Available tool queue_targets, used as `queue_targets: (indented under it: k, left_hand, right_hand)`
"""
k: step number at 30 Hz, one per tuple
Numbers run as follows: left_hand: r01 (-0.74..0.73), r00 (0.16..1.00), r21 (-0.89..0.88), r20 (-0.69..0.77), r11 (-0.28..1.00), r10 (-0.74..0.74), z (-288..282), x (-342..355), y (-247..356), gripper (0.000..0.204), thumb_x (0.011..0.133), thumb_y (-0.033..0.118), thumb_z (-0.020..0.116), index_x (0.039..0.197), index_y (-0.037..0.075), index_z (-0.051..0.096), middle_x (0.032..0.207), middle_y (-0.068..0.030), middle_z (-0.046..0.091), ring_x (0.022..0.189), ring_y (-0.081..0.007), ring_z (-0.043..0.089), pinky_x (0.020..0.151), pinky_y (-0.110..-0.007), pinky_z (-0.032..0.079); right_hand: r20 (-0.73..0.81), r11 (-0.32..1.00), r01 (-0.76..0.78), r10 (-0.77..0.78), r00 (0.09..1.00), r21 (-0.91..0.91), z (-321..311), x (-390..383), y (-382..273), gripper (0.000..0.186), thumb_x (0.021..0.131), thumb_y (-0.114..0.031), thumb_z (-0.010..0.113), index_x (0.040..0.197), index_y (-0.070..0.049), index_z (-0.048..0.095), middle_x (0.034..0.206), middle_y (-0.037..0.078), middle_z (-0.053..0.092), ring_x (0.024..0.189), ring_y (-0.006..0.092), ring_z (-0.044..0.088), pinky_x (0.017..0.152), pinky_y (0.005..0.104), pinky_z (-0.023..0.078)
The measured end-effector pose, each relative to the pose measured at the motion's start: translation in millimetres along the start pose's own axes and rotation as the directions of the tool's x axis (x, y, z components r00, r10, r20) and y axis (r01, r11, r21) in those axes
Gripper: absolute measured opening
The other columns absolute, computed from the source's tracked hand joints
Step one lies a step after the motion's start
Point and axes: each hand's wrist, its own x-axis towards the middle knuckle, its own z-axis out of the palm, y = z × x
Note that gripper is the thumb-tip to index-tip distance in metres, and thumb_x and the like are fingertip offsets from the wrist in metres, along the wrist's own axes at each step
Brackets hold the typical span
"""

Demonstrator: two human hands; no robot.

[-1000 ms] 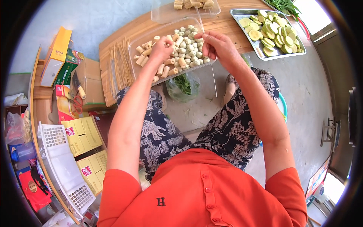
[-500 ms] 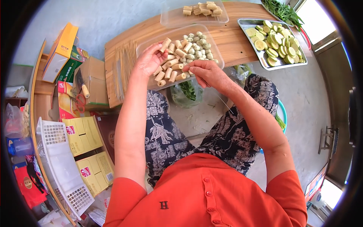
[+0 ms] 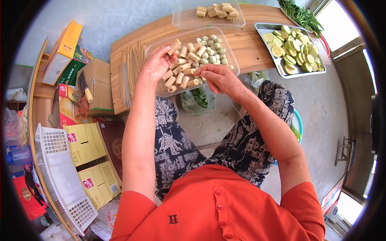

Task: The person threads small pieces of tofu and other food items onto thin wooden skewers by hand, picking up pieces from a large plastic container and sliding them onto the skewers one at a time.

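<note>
Between the fingertips of my left hand [image 3: 155,64] is a short tan cylindrical roll [image 3: 174,47], held up above a clear plastic container [image 3: 233,54]. My right hand [image 3: 221,79] is pinched around a thin skewer [image 3: 237,110], whose length slants down from the palm toward my right knee. The skewer's other end is hidden by the fingers. In the container, more tan rolls [image 3: 179,79] lie loose below my hands, and pale green speckled balls [image 3: 211,50] fill the far right part.
Loose skewers [image 3: 130,66] lie at the table's left. A second clear container [image 3: 179,20] with stacked rolls stands behind. On the right is a metal tray [image 3: 286,74] of green-rimmed slices, near leafy greens [image 3: 301,16]. Scissors [image 3: 83,108] and cardboard boxes [image 3: 100,82] stand left.
The view has shifted slightly. Both hands stay nearly where they were, the left still with the roll and the right with the skewer.
</note>
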Motion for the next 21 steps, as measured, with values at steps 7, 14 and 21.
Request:
queue_targets:
  k: [7,14,21]
  left_hand:
    - [0.009,1.000,-0.004,-0.013,1.000,-0.009,0.7,-2.2,0.9,0.024,0.085,0.006,0.062,0.107,-0.004,0.057,0.099,-0.0117,0.060,0.085,-0.0182,0.058,0.075,-0.029,0.052]
    - [-0.006,1.000,0.000,-0.017,1.000,0.006,-0.5,-3.1,1.4,0.023,0.085,0.008,0.063,0.104,-0.003,0.058,0.096,-0.0113,0.062,0.083,-0.0178,0.059,0.074,-0.029,0.053]
    - [-0.007,0.999,0.002,-0.040,1.000,0.007,2.0,-4.5,1.5,0.023,0.084,0.008,0.064,0.103,-0.003,0.059,0.096,-0.0118,0.062,0.082,-0.0172,0.058,0.073,-0.029,0.053]
  right_hand:
    - [-0.001,1.000,0.001,-0.001,1.000,-0.005,1.4,1.5,1.3,0.025,0.094,-0.016,0.046,0.104,-0.003,0.064,0.046,-0.003,0.045,0.040,0.0046,0.038,0.041,0.0215,0.029]
    - [0.003,1.000,-0.008,0.008,1.000,0.007,4.1,0.8,-2.6,0.025,0.094,-0.017,0.046,0.105,-0.004,0.064,0.046,-0.003,0.044,0.040,0.0046,0.037,0.040,0.0219,0.028]
    - [0.007,1.000,-0.008,0.008,1.000,-0.005,3.5,-0.1,-2.0,0.025,0.094,-0.017,0.046,0.105,-0.004,0.064,0.046,-0.003,0.044,0.040,0.0046,0.036,0.040,0.0219,0.028]
